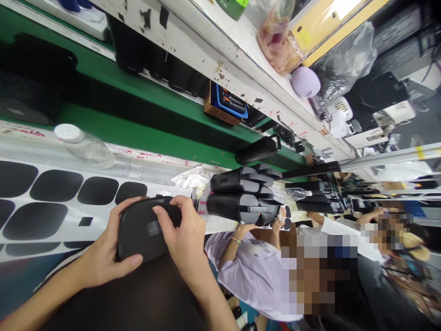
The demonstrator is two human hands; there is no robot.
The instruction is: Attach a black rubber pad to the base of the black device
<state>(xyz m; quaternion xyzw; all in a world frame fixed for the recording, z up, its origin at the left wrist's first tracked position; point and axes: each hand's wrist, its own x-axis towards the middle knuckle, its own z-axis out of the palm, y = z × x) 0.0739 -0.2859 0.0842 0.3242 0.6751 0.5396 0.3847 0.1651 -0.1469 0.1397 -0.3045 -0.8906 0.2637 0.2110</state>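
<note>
In the head view, both hands grip a black oval plastic housing (146,230) held just above the near edge of the workbench, low in the frame. The left hand (103,257) cups the housing from below and the side, thumb curled along its lower edge, fingers wrapped over the far rim. The right hand (184,234) lies over the housing's right end, fingers bent and pressing on its top face near a small square marking. Beneath the housing a white sheet of black oval pads (51,202) covers the bench. A clear plastic bottle (84,146) with a white cap lies on its side further back. To the right stand two black handheld units (241,195), stacked side by side, with a co-worker's hand (246,227) reaching up under them.
</note>
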